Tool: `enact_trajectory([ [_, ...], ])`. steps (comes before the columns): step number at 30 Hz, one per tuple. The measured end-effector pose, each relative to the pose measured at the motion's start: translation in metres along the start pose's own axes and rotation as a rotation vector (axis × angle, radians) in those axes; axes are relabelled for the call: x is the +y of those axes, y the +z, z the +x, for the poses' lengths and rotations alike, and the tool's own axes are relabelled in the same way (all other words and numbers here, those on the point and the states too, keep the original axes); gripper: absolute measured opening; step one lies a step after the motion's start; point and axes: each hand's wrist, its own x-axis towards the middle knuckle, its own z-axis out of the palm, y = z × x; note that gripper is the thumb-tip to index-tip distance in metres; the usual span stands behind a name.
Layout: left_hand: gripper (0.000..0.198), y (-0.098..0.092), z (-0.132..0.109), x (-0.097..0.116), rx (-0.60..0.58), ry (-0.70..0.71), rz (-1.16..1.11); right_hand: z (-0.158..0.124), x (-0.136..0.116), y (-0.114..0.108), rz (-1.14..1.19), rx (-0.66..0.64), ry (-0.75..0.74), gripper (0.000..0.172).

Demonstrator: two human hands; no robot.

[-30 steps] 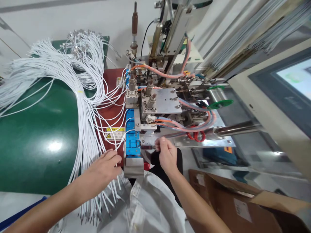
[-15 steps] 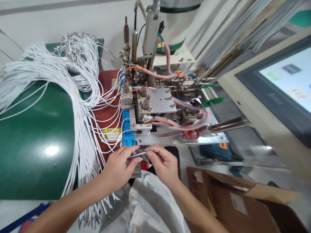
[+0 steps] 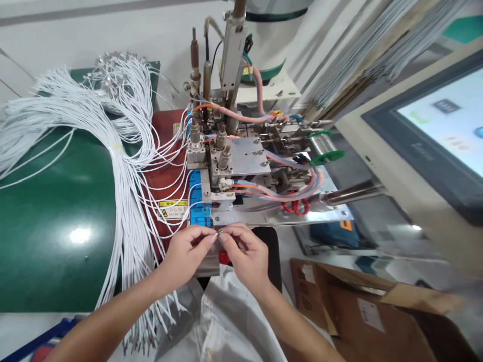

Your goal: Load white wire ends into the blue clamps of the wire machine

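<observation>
My left hand [image 3: 188, 252] pinches a white cable [image 3: 217, 234] close to its end, between thumb and forefinger. Fingertip to fingertip with it, my right hand [image 3: 247, 255] is closed on the thin wires at that end, where a speck of green shows. Most of this cable is hidden by my fingers. Just beyond my hands is the blue fixture strip [image 3: 199, 216] of a metal machine [image 3: 243, 158], with several white cables leading into it from the left.
A large bundle of white cables [image 3: 126, 221] lies across the green table [image 3: 56, 251] and hangs over its front. A spool with green flanges [image 3: 326, 148] sits at the machine's right. Further right are a touch screen [image 3: 449, 115] and an opened cardboard box [image 3: 362, 322].
My hands have come closer together, the right one moving left until the fingertips nearly meet. Less of the white cable shows between them. The view has shifted slightly.
</observation>
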Motion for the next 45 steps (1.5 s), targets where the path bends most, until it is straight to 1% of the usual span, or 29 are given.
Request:
enact_trajectory([
  [5, 0.018, 0.001, 0.000, 0.000, -0.054, -0.030, -0.020, 0.003, -0.004, 0.001, -0.088, -0.037, -0.042, 0.010],
  [9, 0.021, -0.002, 0.001, -0.003, -0.082, 0.000, 0.037, 0.005, -0.005, 0.000, -0.157, -0.040, -0.113, 0.011],
  [12, 0.020, -0.005, 0.001, -0.001, -0.115, 0.013, 0.099, 0.009, -0.008, -0.004, -0.192, -0.137, -0.125, 0.011],
  [14, 0.018, -0.006, 0.001, -0.001, -0.125, 0.006, 0.113, 0.010, -0.009, -0.005, -0.216, -0.166, -0.107, 0.011],
  [16, 0.017, -0.003, 0.001, -0.003, -0.090, 0.000, 0.090, 0.009, -0.009, -0.003, -0.227, -0.110, -0.068, 0.012],
  [19, 0.018, 0.004, -0.002, -0.009, 0.006, -0.004, 0.014, 0.003, -0.007, 0.006, -0.203, 0.029, 0.000, 0.012],
  [21, 0.017, 0.008, -0.003, -0.013, 0.055, -0.005, -0.039, -0.001, -0.005, 0.012, -0.190, 0.084, 0.017, 0.012],
  [23, 0.017, 0.010, -0.004, -0.014, 0.078, -0.008, -0.076, -0.002, -0.004, 0.016, -0.197, 0.119, -0.008, 0.011],
  [26, 0.017, 0.010, -0.004, -0.015, 0.089, -0.006, -0.084, 0.000, -0.003, 0.017, -0.210, 0.138, -0.107, 0.011],
  [28, 0.017, 0.010, -0.003, -0.015, 0.096, 0.008, -0.065, 0.003, -0.002, 0.015, -0.204, 0.115, -0.173, 0.010],
  [30, 0.017, 0.009, -0.003, -0.016, 0.103, 0.030, -0.035, 0.005, -0.001, 0.012, -0.193, 0.066, -0.215, 0.009],
  [34, 0.015, 0.006, -0.002, -0.013, 0.098, 0.053, 0.050, 0.012, 0.000, 0.001, -0.194, -0.071, -0.237, 0.008],
  [36, 0.016, 0.001, -0.001, -0.007, 0.048, 0.055, 0.120, 0.017, -0.003, -0.007, -0.217, -0.182, -0.241, 0.009],
  [39, 0.016, -0.009, 0.000, 0.001, -0.095, 0.070, 0.255, 0.024, -0.011, -0.016, -0.270, -0.429, -0.264, 0.009],
  [40, 0.015, -0.011, 0.000, 0.002, -0.126, 0.061, 0.270, 0.025, -0.013, -0.016, -0.274, -0.466, -0.260, 0.011],
  [41, 0.013, -0.012, 0.000, 0.002, -0.137, 0.038, 0.248, 0.025, -0.014, -0.015, -0.263, -0.458, -0.237, 0.012],
  [42, 0.012, -0.012, 0.000, 0.001, -0.129, 0.007, 0.192, 0.023, -0.014, -0.012, -0.241, -0.413, -0.200, 0.014],
  [44, 0.011, -0.010, 0.000, -0.002, -0.065, -0.047, 0.034, 0.018, -0.012, -0.005, -0.172, -0.272, -0.119, 0.017],
  [45, 0.012, -0.009, 0.000, -0.004, -0.034, -0.061, -0.037, 0.014, -0.010, -0.001, -0.139, -0.228, -0.100, 0.019],
])
